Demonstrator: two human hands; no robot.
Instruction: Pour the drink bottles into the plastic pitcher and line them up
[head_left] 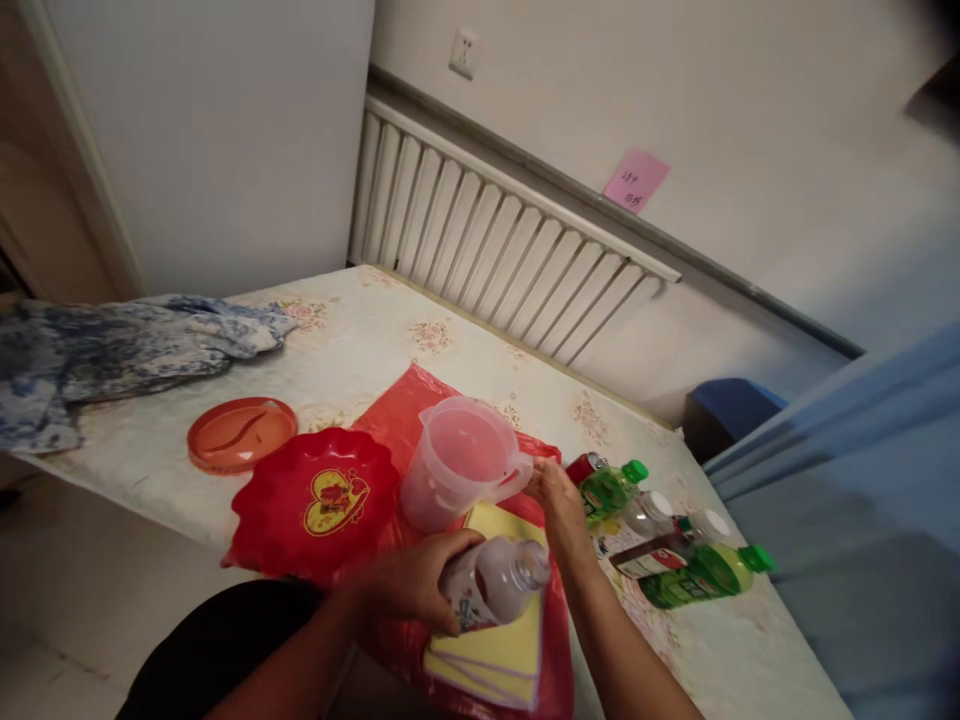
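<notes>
Nearest the lens, closed around the lower body of a clear plastic bottle (491, 583): the left hand (409, 583), fingers wrapped over the label, bottle lifted just above the stack of yellow pads (499, 640). Lay tilted, that bottle, long axis running from the palm up and away toward the pitcher (459, 462), open neck leading, no cap seen on it, mouth short of the pitcher's rim and a little lower. Pinkish liquid inside, as far as could be told. Just beyond the bottle's neck, on the pitcher's handle side: the right hand (556, 502), fingers curled at the handle (517, 478), touching it or nearly so; grip not clear enough to call closed. Of the two, nearer the pitcher: the right; nearer the bottle: the left, already holding it. Stood upright on the red plastic sheet (397, 415), the pitcher, translucent, pink-tinted, with a red scalloped dish (315, 500) touching or nearly touching on its far-from-handle side and an orange lid (241, 434) beyond that. Past the handle side, lying on the flowered tabletop (360, 340): green-capped bottles (694, 572) and a red can (583, 466), all on their sides.
</notes>
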